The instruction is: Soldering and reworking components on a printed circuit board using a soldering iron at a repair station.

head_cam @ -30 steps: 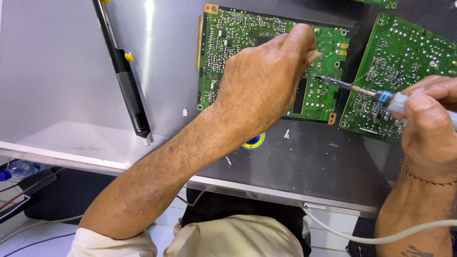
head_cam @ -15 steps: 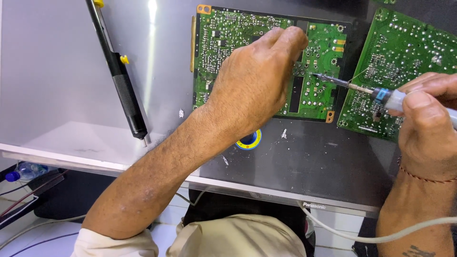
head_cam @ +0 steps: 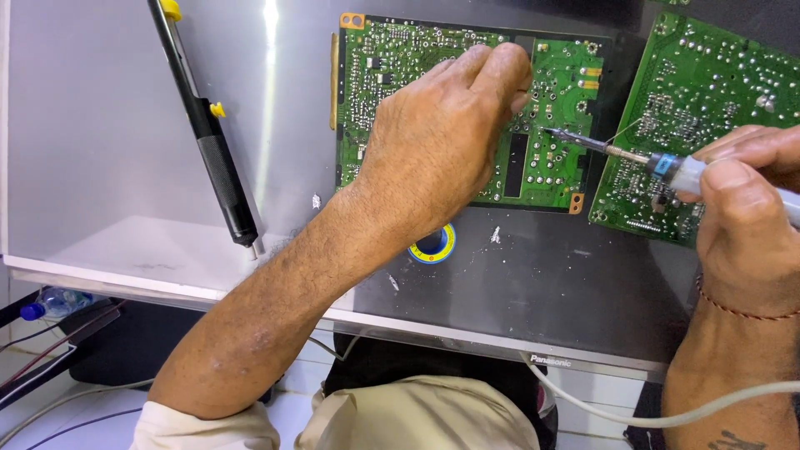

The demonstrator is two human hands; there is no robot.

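Soldering iron (head_cam: 667, 162): slim metal tip, blue collar, pale handle; held in closed grip of right hand (head_cam: 746, 212), tip touching the green circuit board (head_cam: 550, 158) near its right edge. Board: rectangular, densely soldered, flat on grey worktop (head_cam: 542, 283). Left hand (head_cam: 442, 146): palm down, fingers curled, fingertips pressing the board; whether it pinches anything cannot be told. Forearm crosses worktop diagonally. Adjacent: second green board (head_cam: 708, 92); black desoldering pump (head_cam: 208, 142), left.

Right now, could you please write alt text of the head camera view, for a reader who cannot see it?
A right hand holds a soldering iron with its tip at a green circuit board, while the left hand rests on that board. A second green board and a black desoldering pump lie alongside.
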